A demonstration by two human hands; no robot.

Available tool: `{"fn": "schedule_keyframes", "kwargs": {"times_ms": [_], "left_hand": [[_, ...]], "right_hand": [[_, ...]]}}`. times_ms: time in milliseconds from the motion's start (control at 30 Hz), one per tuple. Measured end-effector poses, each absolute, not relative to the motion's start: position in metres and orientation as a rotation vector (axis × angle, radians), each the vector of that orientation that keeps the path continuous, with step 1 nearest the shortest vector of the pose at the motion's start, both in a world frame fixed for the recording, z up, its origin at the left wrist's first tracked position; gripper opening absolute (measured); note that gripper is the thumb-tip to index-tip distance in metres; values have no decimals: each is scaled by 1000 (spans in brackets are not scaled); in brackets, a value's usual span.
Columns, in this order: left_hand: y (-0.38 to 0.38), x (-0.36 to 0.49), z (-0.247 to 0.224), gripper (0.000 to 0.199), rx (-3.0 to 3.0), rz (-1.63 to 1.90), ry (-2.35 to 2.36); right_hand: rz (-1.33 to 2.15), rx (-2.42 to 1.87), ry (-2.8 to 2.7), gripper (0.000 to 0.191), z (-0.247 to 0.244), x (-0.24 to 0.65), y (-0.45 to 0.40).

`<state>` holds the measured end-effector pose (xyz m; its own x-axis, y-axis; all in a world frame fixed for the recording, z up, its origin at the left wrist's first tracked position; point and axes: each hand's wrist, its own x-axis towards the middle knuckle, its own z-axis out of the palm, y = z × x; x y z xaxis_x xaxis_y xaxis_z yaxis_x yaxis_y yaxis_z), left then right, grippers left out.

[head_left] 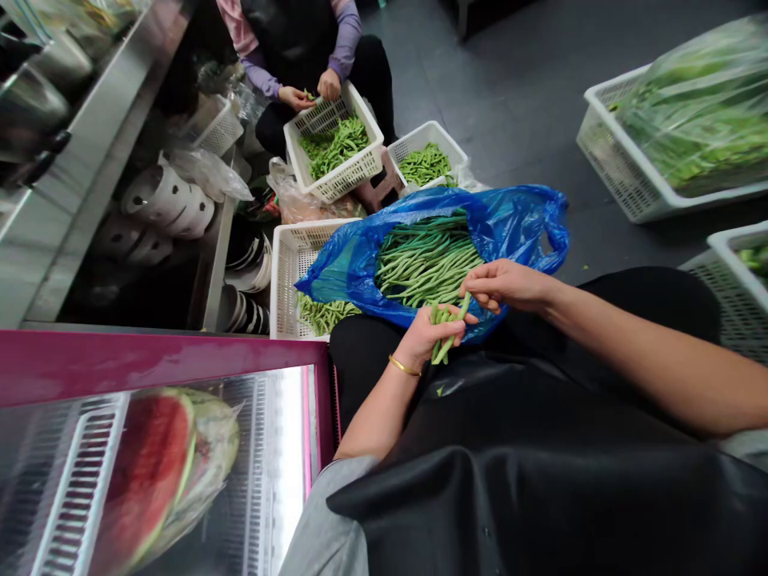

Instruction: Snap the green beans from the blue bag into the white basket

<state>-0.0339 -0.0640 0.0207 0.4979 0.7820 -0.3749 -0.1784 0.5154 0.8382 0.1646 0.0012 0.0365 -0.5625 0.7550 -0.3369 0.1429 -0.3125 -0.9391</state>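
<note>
My left hand (437, 332) is closed around a small bunch of green bean pieces (442, 346). Just above and right of it, my right hand (501, 286) pinches the upper end of a green bean (466, 304) whose lower part lies in the left fingers. Both hands are over the near edge of an open blue plastic bag (522, 212). Long green beans (429, 260) lie side by side in the bag. Left of the bag and partly under it stands a white basket (286, 272) with shorter bean pieces (327, 314) in it.
Across from me a co-worker's hands (312, 92) work over a white basket of beans (336, 148). A smaller basket of beans (426, 164) stands beside it. To the right is a crate (636, 168) of bagged greens. At lower left, a glass-topped case (264, 464) holds cut watermelon (150, 472).
</note>
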Motion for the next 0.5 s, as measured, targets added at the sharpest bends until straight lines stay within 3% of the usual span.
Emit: {"fn": "schedule_keyframes", "kwargs": {"times_ms": [167,333,367,500], "left_hand": [[-67,-47,12,36,767,554,938],[-68,-69,3,36,707,537,819],[-67,-69,3,38,698,528,786],[-65,-53,10,45,710,468,724]], "right_hand": [[1389,-1129,-2161,29,38,173,-12],[1910,-878,-2582,22,47,210,-27],[1951,-941,-2538,18,47,212,-28],[1896,-1150,-2068,33,43,188,-28]]}}
